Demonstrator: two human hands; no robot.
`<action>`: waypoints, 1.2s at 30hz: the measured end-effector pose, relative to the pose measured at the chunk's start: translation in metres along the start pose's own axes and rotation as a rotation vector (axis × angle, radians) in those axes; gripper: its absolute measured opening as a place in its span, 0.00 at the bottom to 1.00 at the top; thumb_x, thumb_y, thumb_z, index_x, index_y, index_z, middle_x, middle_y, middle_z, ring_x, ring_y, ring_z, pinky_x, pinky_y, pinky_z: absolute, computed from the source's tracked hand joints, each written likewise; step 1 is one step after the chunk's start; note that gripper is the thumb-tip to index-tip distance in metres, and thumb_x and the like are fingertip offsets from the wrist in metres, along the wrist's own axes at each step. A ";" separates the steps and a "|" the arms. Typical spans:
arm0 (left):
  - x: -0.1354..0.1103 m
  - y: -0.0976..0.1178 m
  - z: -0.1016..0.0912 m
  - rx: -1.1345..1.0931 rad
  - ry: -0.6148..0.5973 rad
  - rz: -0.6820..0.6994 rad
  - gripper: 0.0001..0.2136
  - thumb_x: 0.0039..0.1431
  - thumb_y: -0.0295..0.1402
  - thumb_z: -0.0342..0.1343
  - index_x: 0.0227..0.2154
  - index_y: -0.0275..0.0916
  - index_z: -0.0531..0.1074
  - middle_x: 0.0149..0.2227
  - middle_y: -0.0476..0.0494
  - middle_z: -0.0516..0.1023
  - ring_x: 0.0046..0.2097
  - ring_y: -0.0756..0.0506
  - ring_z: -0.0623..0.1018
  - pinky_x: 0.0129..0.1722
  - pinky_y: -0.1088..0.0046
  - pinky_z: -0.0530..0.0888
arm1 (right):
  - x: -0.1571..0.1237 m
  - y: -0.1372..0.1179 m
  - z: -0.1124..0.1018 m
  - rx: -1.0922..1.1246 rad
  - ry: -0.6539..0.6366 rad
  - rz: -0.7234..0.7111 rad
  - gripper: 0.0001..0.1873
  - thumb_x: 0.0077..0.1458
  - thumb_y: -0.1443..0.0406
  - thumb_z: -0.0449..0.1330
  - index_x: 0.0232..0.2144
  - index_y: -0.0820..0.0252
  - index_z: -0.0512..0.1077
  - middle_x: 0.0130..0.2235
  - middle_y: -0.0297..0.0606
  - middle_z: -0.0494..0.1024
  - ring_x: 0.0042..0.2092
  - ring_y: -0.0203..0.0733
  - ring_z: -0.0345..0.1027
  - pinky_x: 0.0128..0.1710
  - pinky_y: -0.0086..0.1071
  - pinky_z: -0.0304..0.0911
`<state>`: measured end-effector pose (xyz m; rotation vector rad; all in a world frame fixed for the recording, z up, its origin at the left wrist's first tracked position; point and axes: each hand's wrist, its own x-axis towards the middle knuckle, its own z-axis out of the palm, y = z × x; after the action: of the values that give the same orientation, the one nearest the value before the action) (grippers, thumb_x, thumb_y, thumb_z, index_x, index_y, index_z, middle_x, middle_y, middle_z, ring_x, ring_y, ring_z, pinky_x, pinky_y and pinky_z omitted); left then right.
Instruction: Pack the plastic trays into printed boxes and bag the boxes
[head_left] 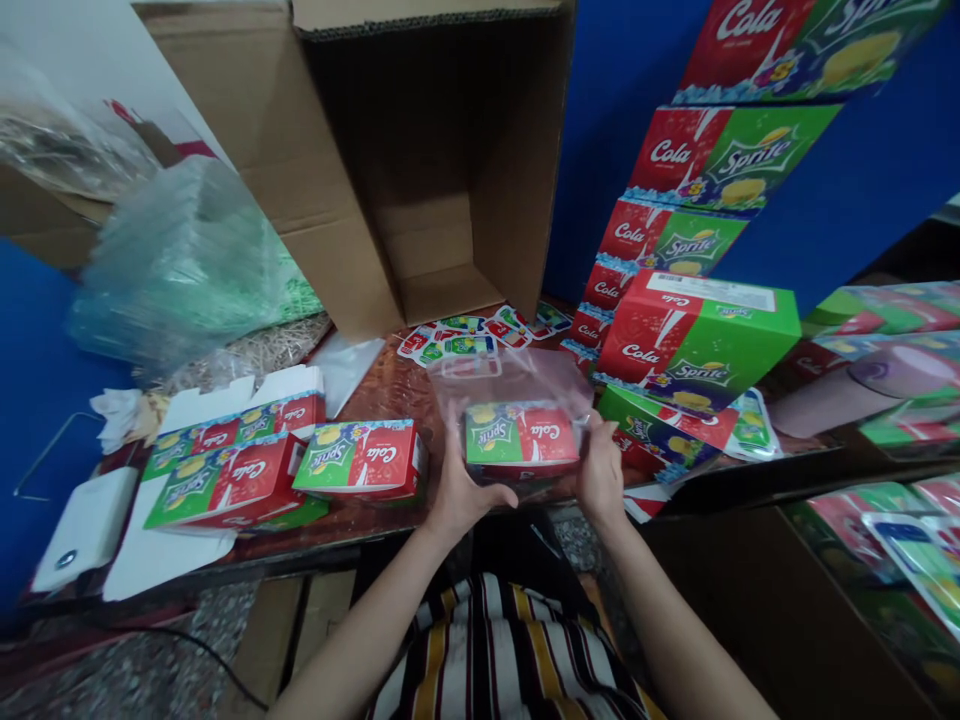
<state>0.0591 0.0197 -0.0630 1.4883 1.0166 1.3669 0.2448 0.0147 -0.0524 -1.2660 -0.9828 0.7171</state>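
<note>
A small red-and-green Cola/Sprite box (523, 436) sits inside a clear plastic bag (517, 385) at the table's front edge. My left hand (463, 490) grips the bagged box from the left, fingers curled under it. On the right side my right hand (600, 470) pinches the bag and box. Two similar small boxes (362, 459) (221, 482) lie to the left on the table.
A large open cardboard carton (420, 170) lies on its side at the back. Stacked Cola/Sprite boxes (694, 335) rise at the right. Flat printed cards (469, 335) lie behind the bag. A bag of green plastic (187, 260) and a white device (82, 525) are at left.
</note>
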 end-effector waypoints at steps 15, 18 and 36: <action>0.004 -0.017 0.016 -0.069 0.071 -0.073 0.55 0.35 0.56 0.68 0.65 0.42 0.48 0.58 0.31 0.67 0.58 0.34 0.71 0.58 0.55 0.68 | 0.001 0.040 0.007 0.318 -0.216 0.326 0.49 0.54 0.32 0.35 0.52 0.58 0.74 0.45 0.43 0.80 0.55 0.53 0.70 0.53 0.43 0.68; 0.002 -0.022 0.016 -0.106 0.079 -0.085 0.55 0.33 0.54 0.70 0.64 0.42 0.50 0.58 0.31 0.67 0.59 0.34 0.70 0.60 0.54 0.66 | 0.002 0.044 0.006 0.246 -0.170 0.335 0.49 0.52 0.30 0.38 0.46 0.60 0.77 0.40 0.45 0.82 0.53 0.54 0.72 0.53 0.42 0.68; 0.015 0.008 -0.011 -0.191 -0.002 -0.020 0.34 0.52 0.48 0.62 0.59 0.40 0.61 0.59 0.35 0.68 0.61 0.36 0.68 0.61 0.60 0.64 | 0.019 -0.004 0.003 0.452 -0.170 0.258 0.21 0.51 0.52 0.66 0.44 0.54 0.77 0.47 0.38 0.80 0.50 0.50 0.73 0.50 0.40 0.68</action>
<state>0.0495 0.0325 -0.0504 1.3346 0.8714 1.4065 0.2501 0.0318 -0.0447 -0.9496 -0.7402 1.1908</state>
